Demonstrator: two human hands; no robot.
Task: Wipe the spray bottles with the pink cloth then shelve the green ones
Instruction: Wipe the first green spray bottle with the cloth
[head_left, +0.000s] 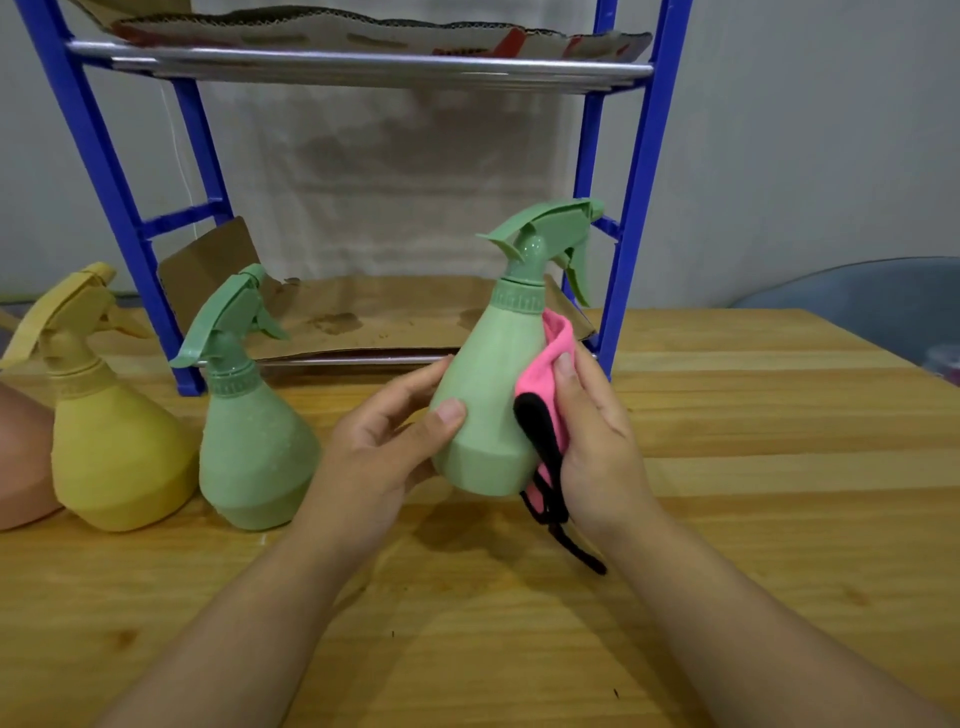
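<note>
Left hand grips held bottle, tilted above counter; right hand fingers press pink cloth on its side; second green bottle, yellow bottle stand left of it.

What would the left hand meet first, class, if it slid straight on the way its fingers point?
The left hand already grips the green spray bottle; its fingers point up and right, so the bottle's body blocks them at once.
</note>
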